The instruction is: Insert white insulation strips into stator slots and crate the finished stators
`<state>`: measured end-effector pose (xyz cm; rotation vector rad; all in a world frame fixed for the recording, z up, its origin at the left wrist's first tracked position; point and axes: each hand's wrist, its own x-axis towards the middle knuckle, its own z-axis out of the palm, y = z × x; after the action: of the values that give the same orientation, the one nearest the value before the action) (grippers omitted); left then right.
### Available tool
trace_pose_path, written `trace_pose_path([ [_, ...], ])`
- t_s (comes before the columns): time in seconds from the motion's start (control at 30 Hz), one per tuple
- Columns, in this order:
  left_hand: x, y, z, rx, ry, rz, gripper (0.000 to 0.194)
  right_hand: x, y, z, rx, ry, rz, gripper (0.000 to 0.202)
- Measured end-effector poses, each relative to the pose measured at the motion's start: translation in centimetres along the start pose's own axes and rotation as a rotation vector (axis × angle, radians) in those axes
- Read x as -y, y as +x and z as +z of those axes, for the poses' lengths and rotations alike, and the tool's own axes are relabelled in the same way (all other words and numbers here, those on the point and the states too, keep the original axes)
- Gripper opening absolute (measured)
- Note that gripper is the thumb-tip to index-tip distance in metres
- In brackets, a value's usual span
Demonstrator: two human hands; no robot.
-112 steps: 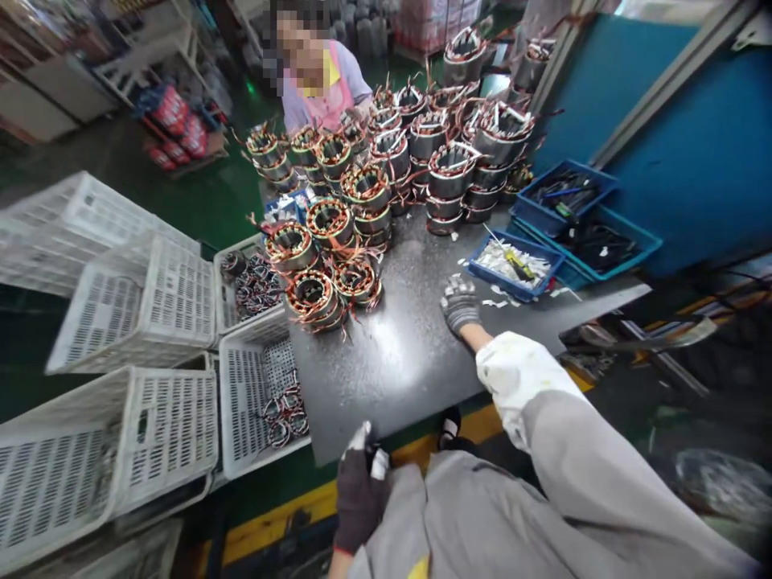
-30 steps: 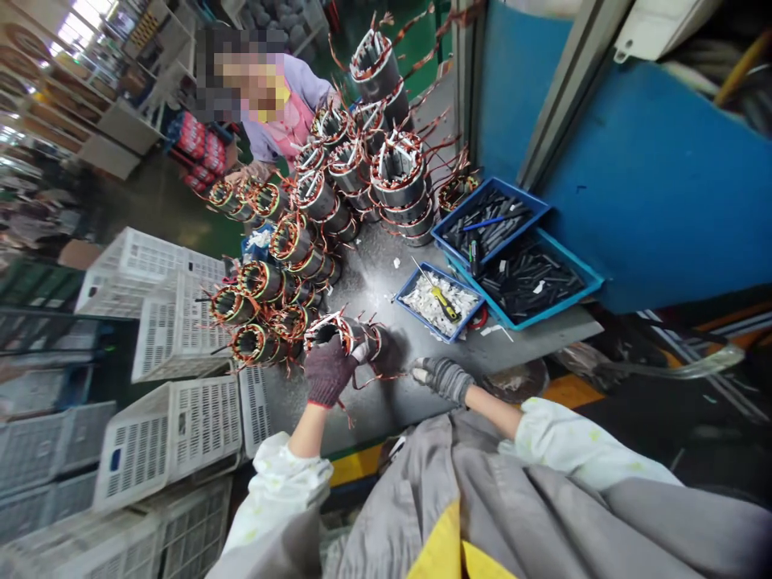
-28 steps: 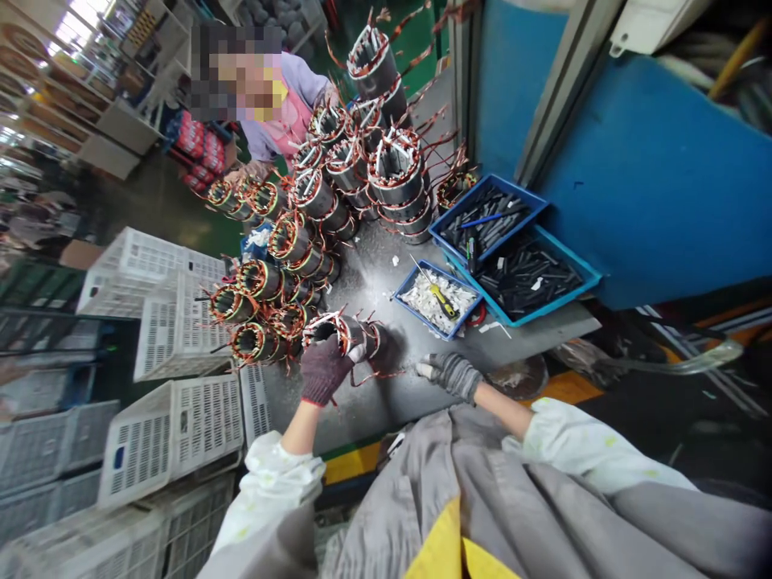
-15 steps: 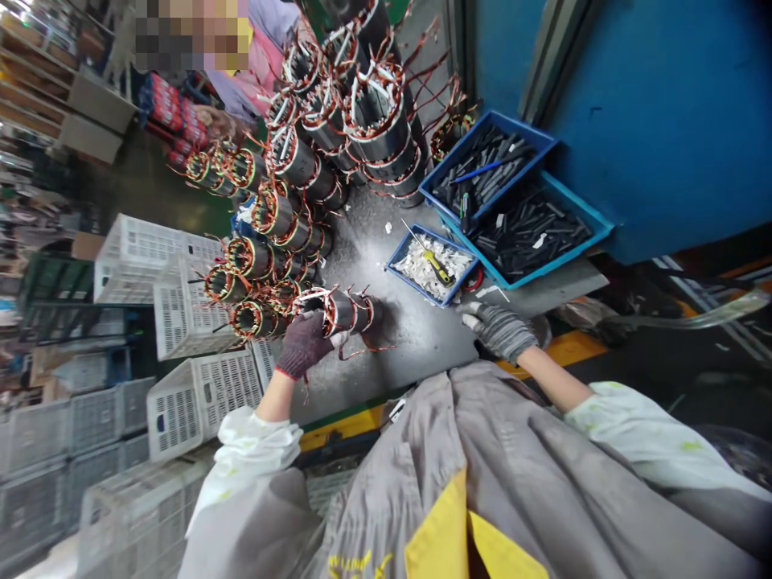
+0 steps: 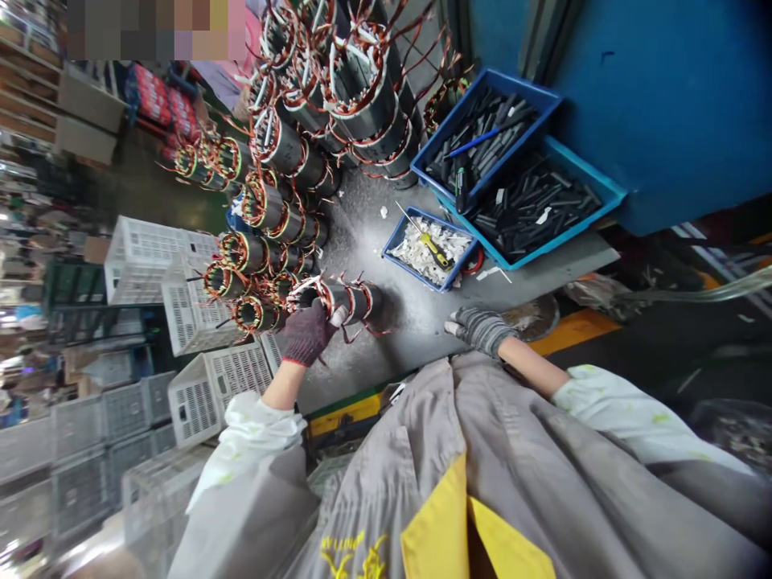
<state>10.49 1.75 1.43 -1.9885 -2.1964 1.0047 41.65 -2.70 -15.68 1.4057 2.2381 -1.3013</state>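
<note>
In a dark purple knitted glove, my left hand (image 5: pixel 307 331) is closed on the top rim of a motor stator (image 5: pixel 355 300) with copper windings. The stator stands on the grey metal table (image 5: pixel 416 326), with loose copper lead wires trailing toward me. My right hand (image 5: pixel 476 328), in a grey striped glove, hovers at the table's near edge with its fingers stretched out and nothing visible in them. Beyond it lies a small blue tray (image 5: pixel 445 283) of white pieces, with a yellow-and-black screwdriver (image 5: pixel 435 251) on top.
Several wound stators (image 5: pixel 362 88) stand across the left and far side. Two blue bins (image 5: pixel 512 261) of black sleeve pieces overlap at the right, beside a blue panel (image 5: pixel 675 121). White plastic crates (image 5: pixel 223 386) are stacked at the left. A person in pink (image 5: pixel 241 56) is across the table.
My right hand has moved a little left along the table edge. The left hand stays on the stator. The camera view has shifted slightly.
</note>
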Motion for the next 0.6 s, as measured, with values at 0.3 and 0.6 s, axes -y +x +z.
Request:
trace_pose_path([
  [0.3, -3.7, 5.4, -4.6, -0.036, -0.278, -0.252, 0.062, 2.4, 0.8, 1.5, 0.008, 0.1, -0.085, 0.041],
  [0.6, -4.0, 7.9, -4.3, -0.151, -0.435, -0.339, 0.061, 2.6, 0.7, 2.8, 0.027, 0.132, -0.113, 0.043],
])
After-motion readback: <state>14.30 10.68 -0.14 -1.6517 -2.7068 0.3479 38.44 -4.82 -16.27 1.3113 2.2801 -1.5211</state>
